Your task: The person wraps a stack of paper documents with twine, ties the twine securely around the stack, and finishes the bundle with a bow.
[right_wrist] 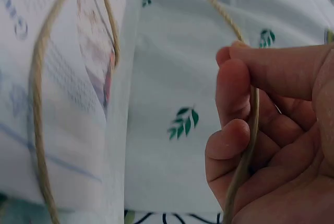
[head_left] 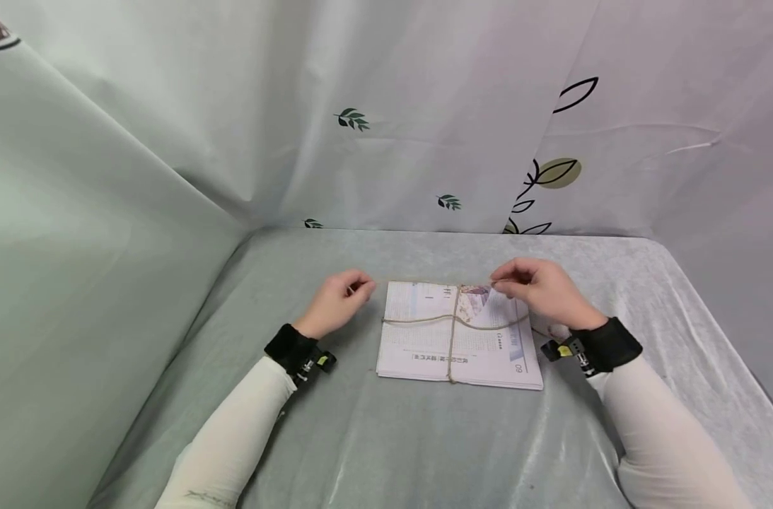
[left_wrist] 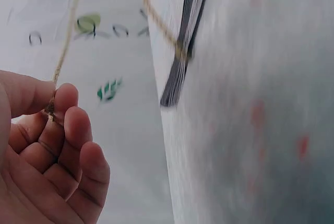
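A stack of folded newspapers (head_left: 488, 371) lies on the covered table, with twine (left_wrist: 67, 41) crossing over it lengthwise and widthwise. Just off the stack's far left corner, my left hand (head_left: 340, 302) pinches an end of the twine, near a small knot, between thumb and index finger. My right hand (head_left: 547, 293), above the far right part of the stack, pinches the twine between thumb and fingertips. In the right wrist view, the strand (right_wrist: 223, 15) runs down past the curled fingers. A length of twine stretches between both hands along the stack's far edge.
A grey cloth (head_left: 310, 438) covers the table, with some creases. Pale fabric walls (head_left: 411, 162) with leaf prints stand behind and at the sides. Both wrists wear black bands (head_left: 292, 349) with small cameras.
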`<state>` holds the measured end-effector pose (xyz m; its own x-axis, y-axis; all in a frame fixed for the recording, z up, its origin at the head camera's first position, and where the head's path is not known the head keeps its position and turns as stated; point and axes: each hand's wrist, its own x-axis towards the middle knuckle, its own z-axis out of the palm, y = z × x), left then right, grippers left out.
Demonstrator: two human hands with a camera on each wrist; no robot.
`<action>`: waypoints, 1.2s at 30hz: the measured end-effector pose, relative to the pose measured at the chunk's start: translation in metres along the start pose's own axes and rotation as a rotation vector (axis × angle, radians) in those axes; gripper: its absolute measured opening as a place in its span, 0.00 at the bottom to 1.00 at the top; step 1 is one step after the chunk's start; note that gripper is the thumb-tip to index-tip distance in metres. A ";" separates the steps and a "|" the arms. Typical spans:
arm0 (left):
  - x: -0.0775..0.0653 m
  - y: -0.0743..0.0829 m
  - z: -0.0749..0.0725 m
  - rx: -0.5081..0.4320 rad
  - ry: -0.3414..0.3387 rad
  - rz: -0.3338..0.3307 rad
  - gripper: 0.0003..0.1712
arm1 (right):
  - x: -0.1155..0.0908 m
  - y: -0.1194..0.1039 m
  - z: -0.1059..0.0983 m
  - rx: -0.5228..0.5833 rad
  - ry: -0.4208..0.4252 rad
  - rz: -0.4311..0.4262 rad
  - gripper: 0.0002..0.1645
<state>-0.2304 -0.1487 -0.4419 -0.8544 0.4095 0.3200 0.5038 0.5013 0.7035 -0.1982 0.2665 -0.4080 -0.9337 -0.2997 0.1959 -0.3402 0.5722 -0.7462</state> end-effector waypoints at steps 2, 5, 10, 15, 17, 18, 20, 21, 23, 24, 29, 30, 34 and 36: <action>0.001 -0.006 -0.007 -0.001 0.040 -0.032 0.10 | 0.000 0.003 -0.007 -0.017 0.036 0.000 0.08; 0.001 -0.013 -0.014 -0.003 0.079 -0.077 0.10 | 0.001 0.007 -0.014 -0.029 0.060 0.018 0.10; 0.002 -0.019 -0.021 0.009 0.110 -0.135 0.12 | 0.000 0.013 -0.022 -0.069 0.089 0.059 0.13; 0.001 -0.025 -0.025 0.083 0.106 -0.212 0.10 | 0.000 0.019 -0.025 -0.066 0.138 0.075 0.13; 0.000 -0.026 -0.025 0.109 0.038 -0.240 0.09 | 0.001 0.021 -0.024 -0.054 0.149 0.081 0.13; 0.000 -0.025 -0.025 0.118 -0.007 -0.251 0.09 | 0.002 0.022 -0.022 -0.046 0.149 0.086 0.13; -0.001 -0.024 -0.024 0.148 -0.095 -0.264 0.09 | 0.003 0.023 -0.019 -0.037 0.144 0.090 0.13; -0.001 -0.023 -0.024 0.169 -0.138 -0.266 0.09 | 0.004 0.023 -0.017 -0.031 0.138 0.092 0.13; -0.002 -0.021 -0.022 0.223 -0.201 -0.268 0.09 | 0.005 0.022 -0.014 -0.017 0.122 0.097 0.13; -0.002 -0.020 -0.021 0.251 -0.220 -0.271 0.09 | 0.005 0.021 -0.012 -0.012 0.115 0.097 0.13; -0.003 -0.011 -0.011 0.394 -0.215 -0.229 0.12 | 0.006 0.019 -0.008 0.004 0.088 0.101 0.13; -0.003 -0.009 -0.009 0.415 -0.203 -0.209 0.14 | 0.007 0.020 -0.007 0.003 0.087 0.101 0.13; -0.003 -0.008 0.002 0.464 -0.201 -0.123 0.15 | 0.006 0.022 -0.004 -0.006 0.075 0.113 0.13; -0.003 -0.010 0.006 0.456 -0.226 -0.116 0.11 | 0.006 0.024 -0.002 -0.021 0.071 0.114 0.14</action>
<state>-0.2324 -0.1501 -0.4538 -0.8841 0.4611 0.0759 0.4553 0.8132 0.3624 -0.2124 0.2797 -0.4229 -0.9718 -0.1771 0.1557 -0.2329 0.6160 -0.7526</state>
